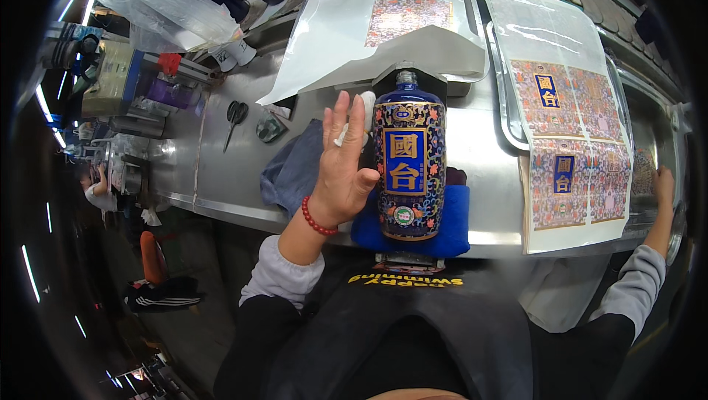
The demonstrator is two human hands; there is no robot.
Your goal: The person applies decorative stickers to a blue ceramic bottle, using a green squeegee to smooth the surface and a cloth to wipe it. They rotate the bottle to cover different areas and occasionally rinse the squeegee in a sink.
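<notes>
One patterned blue bottle (409,160) rests on blue cloth (457,219). Just left of it, left hand (341,168): fingers straight, thumb spread wide. Well right of it, right hand (665,185) at metal tray (655,131); grip too small to tell.

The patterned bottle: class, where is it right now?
Near the centre of the head view, the patterned bottle rests on a blue pad, just right of the person's left hand.

red bead bracelet (313,224), pale grey cuffs (284,276), black sleeves (254,337), yellow-lettered dark apron (479,326)
</notes>
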